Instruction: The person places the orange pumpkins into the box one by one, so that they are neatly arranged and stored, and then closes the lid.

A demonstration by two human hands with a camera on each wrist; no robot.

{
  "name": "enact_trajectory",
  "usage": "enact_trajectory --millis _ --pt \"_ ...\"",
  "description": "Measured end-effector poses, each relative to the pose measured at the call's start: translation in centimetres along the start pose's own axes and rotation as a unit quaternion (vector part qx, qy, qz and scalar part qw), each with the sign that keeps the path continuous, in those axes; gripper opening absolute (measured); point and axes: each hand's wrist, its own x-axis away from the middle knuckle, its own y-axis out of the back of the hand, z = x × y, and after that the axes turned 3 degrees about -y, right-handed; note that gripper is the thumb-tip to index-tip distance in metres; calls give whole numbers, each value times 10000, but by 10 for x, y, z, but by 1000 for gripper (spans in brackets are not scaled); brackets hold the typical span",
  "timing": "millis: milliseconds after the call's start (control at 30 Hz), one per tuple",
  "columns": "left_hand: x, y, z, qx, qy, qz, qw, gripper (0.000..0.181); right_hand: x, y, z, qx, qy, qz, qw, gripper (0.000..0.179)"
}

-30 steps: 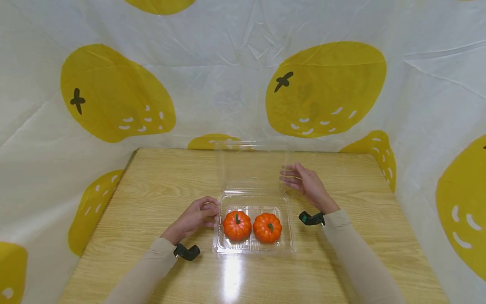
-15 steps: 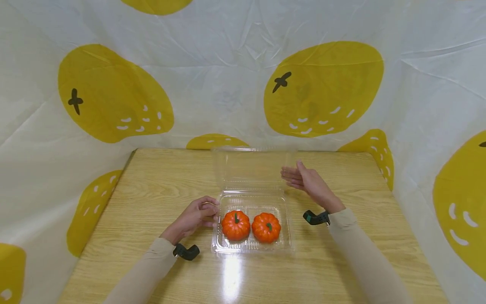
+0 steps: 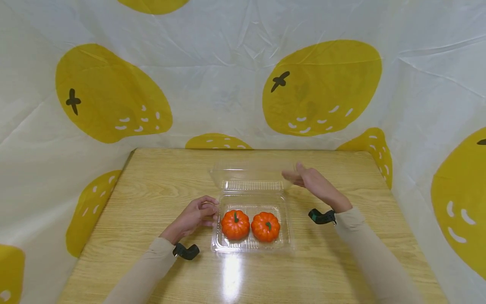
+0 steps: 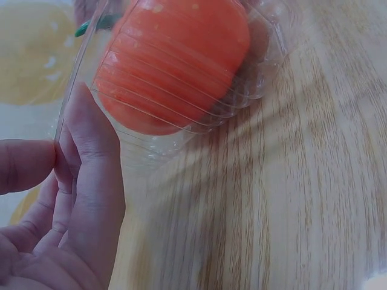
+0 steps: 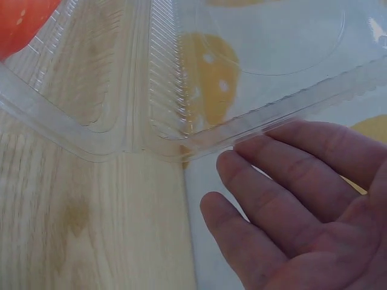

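A clear plastic clamshell container (image 3: 250, 248) sits on the wooden table with its lid (image 3: 250, 171) raised at the far side. Inside the base lie two small orange pumpkins with green stems, a left pumpkin (image 3: 235, 225) and a right pumpkin (image 3: 265, 227). My left hand (image 3: 195, 215) pinches the base's left rim (image 4: 71, 90) between thumb and index finger, as the left wrist view shows. At the lid's right side is my right hand (image 3: 315, 183), its fingers extended. In the right wrist view, its fingertips (image 5: 251, 145) are right at the lid's edge.
Wood-grain tabletop (image 3: 163, 173) surrounds the container. A white curtain (image 3: 220, 97) printed with large yellow fruit stands behind the table and along both sides. Each wrist carries a black camera mount, such as the right mount (image 3: 320, 216).
The lid has swung up toward me about its hinge, its far edge dropping lower in the head view. My right hand has turned and shifted slightly rightward with it. The left hand holds still.
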Motion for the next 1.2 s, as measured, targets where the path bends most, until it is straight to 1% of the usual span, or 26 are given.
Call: enact_trajectory --millis 33,100,133,233,300,367,500,533,633,733,900,1033,1100,1200 --pt "0 0 0 -4 -13 2 10000 31 2 1 1 122 -16 -4 9999 86" --pt "1 0 0 -6 -42 13 10000 30 6 2 4 481 -65 -147 9987 84" --pt "1 0 0 2 -52 18 10000 30 7 2 6 606 -129 -201 9979 87" --pt "1 -1 -1 35 -70 25 10000 29 13 3 10 994 -211 -389 9941 84" --pt "1 -2 -1 53 -76 28 10000 28 15 3 13 1254 -184 -402 9911 79" --pt "1 -2 -1 57 -80 35 9999 29 18 3 15 1411 -32 -291 9896 74" --pt "1 -3 -1 67 -89 37 9999 30 21 3 18 1575 350 35 9869 61" --pt "1 -3 -1 67 -91 38 9999 30 22 3 19 1592 395 124 9864 60" --pt "1 -3 0 65 -101 39 9999 29 25 1 21 1719 437 217 9839 58" --pt "1 -4 0 58 -109 34 9999 28 28 -2 23 1771 351 261 9832 55" --pt "1 -3 1 54 -110 30 9999 30 32 -8 24 1912 248 228 9810 54" --pt "1 -2 2 56 -99 84 9999 24 34 -12 23 2129 268 130 9766 55" --pt "1 -2 2 65 -103 95 9999 19 35 -14 20 2168 345 52 9756 54" --pt "2 -3 2 83 -122 92 9998 18 37 -19 17 2271 641 -44 9718 54"
